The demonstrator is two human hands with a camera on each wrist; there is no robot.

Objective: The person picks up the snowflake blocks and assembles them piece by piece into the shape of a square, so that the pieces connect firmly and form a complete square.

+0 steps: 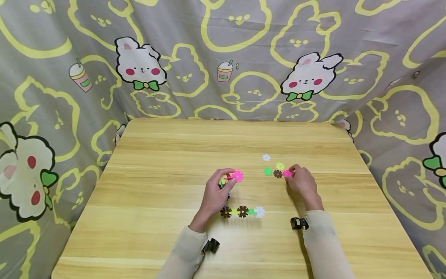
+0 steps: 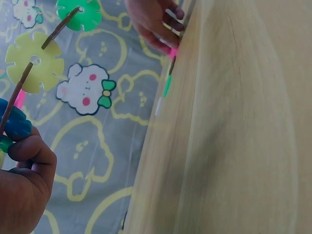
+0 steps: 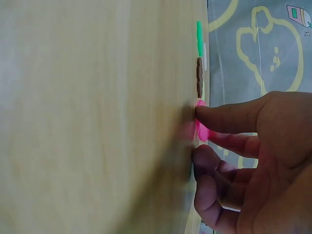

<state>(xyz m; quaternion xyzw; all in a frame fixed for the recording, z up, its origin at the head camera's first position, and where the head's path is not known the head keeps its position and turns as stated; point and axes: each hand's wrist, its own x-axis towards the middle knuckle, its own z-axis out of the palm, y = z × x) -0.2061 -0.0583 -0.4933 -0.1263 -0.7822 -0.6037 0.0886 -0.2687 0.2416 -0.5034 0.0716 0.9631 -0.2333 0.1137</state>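
My left hand (image 1: 216, 192) grips a chain of interlocked notched plastic discs, held up off the table. A pink disc (image 1: 237, 176) forms its upper end. The lower row has brown discs (image 1: 242, 211), yellow and green ones, and a white disc (image 1: 259, 212) at its tip. Part of the chain is hidden behind the hand; the left wrist view shows its yellow disc (image 2: 35, 62) and blue disc (image 2: 18, 126). At the right, my right hand (image 1: 304, 182) pinches a loose pink disc (image 3: 201, 122) at the tabletop between thumb and finger.
Beside the right hand lie a brown disc (image 1: 277, 174), a green disc (image 1: 267, 171), a yellow disc (image 1: 280, 166) and a white disc (image 1: 266, 157). They rest flat on the wooden table (image 1: 156, 224). A patterned grey curtain (image 1: 195, 69) hangs around its back and sides.
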